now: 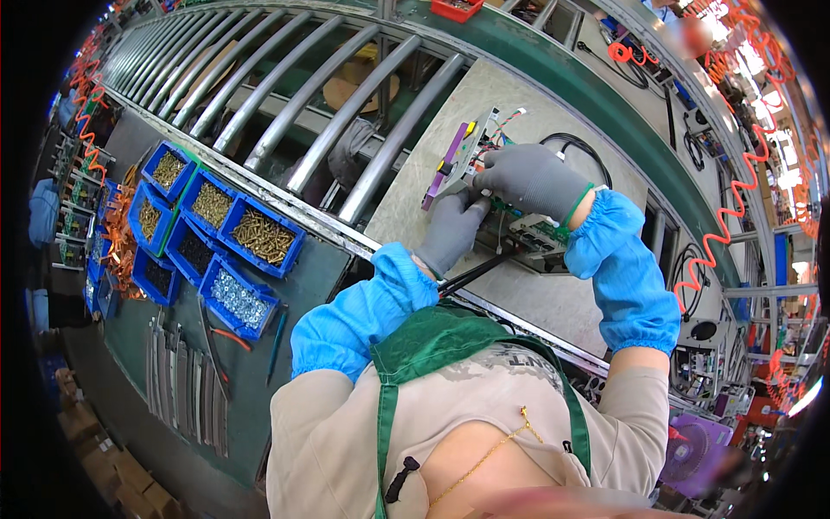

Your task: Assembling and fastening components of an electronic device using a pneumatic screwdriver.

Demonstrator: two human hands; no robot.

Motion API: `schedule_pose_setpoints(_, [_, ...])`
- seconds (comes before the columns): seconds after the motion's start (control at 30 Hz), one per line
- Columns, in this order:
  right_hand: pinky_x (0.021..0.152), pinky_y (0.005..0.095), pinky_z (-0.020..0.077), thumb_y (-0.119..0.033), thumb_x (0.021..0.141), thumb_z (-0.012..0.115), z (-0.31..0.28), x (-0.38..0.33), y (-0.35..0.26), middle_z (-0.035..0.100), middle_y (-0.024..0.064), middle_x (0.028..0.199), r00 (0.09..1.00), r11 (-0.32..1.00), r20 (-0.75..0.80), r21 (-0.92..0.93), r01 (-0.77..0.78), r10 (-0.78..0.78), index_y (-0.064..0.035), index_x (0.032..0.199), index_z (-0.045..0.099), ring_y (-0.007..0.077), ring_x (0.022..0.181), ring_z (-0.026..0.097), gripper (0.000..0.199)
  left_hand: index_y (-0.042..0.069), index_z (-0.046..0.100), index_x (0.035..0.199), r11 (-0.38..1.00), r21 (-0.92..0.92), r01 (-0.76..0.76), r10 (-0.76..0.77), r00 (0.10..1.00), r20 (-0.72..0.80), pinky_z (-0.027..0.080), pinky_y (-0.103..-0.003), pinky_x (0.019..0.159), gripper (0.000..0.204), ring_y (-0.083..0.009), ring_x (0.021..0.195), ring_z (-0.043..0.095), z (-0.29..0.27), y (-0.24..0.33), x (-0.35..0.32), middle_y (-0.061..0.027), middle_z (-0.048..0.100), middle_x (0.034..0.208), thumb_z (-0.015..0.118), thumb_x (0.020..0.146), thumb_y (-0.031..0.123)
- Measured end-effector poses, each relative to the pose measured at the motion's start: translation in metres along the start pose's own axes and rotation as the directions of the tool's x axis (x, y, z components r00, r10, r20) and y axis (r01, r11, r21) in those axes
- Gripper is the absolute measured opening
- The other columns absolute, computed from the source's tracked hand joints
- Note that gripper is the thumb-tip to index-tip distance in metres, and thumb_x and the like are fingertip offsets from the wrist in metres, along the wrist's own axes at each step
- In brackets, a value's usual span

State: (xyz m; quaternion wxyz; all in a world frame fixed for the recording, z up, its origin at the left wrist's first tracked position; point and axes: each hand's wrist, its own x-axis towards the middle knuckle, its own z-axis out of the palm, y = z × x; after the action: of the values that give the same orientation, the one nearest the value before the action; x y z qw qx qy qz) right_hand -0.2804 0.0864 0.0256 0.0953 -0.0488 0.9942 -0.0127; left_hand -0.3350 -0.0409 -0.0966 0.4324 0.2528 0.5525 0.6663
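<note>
An electronic unit (545,232) with green circuit boards, loose wires and a metal frame lies on a pale work board (402,208). A purple strip (447,164) with yellow and black parts runs along its left side. My left hand (451,232), in a grey glove, has its fingers bent together at the unit's near left edge. Over the middle of the unit, my gloved right hand (529,180) is closed with fingertips pointing left, close to the left fingertips. What either hand pinches is hidden by the gloves. Black cables (475,272) come out at the near side.
Left of me, blue bins (259,238) hold brass-coloured screws, dark pieces and silvery fasteners. Metal strips (186,385), a red-handled tool (231,339) and a thin teal tool (277,346) lie near them. A roller conveyor (294,112) stretches far left. An orange coiled hose (735,186) hangs right.
</note>
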Motion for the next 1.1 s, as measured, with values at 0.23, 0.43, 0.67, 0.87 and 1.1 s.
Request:
schedule_pose_setpoints(0.23, [0.065, 0.0404, 0.0504, -0.010, 0.077, 0.057, -0.005, 0.010, 0.000, 0.059, 0.0088, 0.086, 0.987, 0.981, 0.156, -0.189, 0.054, -0.024, -0.0170, 0.095, 0.065, 0.0286, 0.081, 0.062, 0.021, -0.003, 0.060, 0.108, 0.999, 0.030, 0.044, -0.043, 0.998, -0.047, 0.046, -0.030, 0.063, 0.027, -0.0137, 0.071, 0.057, 0.002, -0.009, 0.005, -0.0089, 0.065, 0.085, 0.053, 0.089, 0.014])
schedule_pose_setpoints(0.43, [0.066, 0.0413, 0.0507, -0.010, 0.074, 0.059, -0.009, 0.015, -0.001, 0.060, 0.0080, 0.085, 0.980, 0.982, 0.195, -0.171, 0.077, -0.043, -0.0135, 0.093, 0.065, 0.0292, 0.081, 0.063, 0.019, -0.005, 0.061, 0.106, 0.999, 0.008, 0.052, -0.052, 0.996, -0.066, 0.047, -0.033, 0.068, 0.029, -0.0199, 0.075, 0.061, 0.003, -0.016, 0.010, -0.0136, 0.066, 0.089, 0.054, 0.087, 0.016])
schedule_pose_setpoints(0.67, [0.072, 0.0422, 0.0495, -0.010, 0.076, 0.059, -0.013, 0.020, 0.002, 0.059, 0.0101, 0.089, 0.949, 0.984, 0.313, -0.153, 0.093, -0.041, -0.0114, 0.093, 0.064, 0.0298, 0.086, 0.061, 0.018, -0.001, 0.061, 0.107, 0.986, 0.100, 0.133, -0.127, 0.990, -0.066, 0.046, -0.027, 0.067, 0.024, -0.0135, 0.076, 0.057, 0.004, -0.006, 0.007, -0.0055, 0.063, 0.088, 0.054, 0.087, 0.011])
schedule_pose_setpoints(0.87, [0.068, 0.0421, 0.0510, -0.009, 0.074, 0.058, 0.000, 0.013, 0.016, 0.063, 0.0099, 0.085, 0.976, 0.994, 0.207, -0.069, 0.084, -0.068, -0.0143, 0.098, 0.065, 0.0301, 0.082, 0.063, 0.025, -0.003, 0.060, 0.110, 0.991, 0.136, 0.015, -0.006, 0.998, -0.068, 0.047, -0.027, 0.062, 0.030, -0.0132, 0.072, 0.058, 0.006, -0.006, 0.005, -0.0077, 0.063, 0.086, 0.052, 0.088, 0.016])
schedule_pose_setpoints(1.1, [0.067, 0.0413, 0.0515, -0.011, 0.075, 0.059, -0.014, 0.021, -0.001, 0.063, 0.0098, 0.084, 0.970, 0.986, 0.241, -0.146, 0.075, -0.038, -0.0144, 0.093, 0.067, 0.0293, 0.082, 0.064, 0.020, -0.005, 0.058, 0.113, 0.997, -0.013, 0.080, -0.081, 0.996, -0.026, 0.046, -0.034, 0.080, 0.033, -0.0242, 0.090, 0.061, 0.005, -0.013, 0.008, -0.0177, 0.065, 0.100, 0.053, 0.086, 0.015])
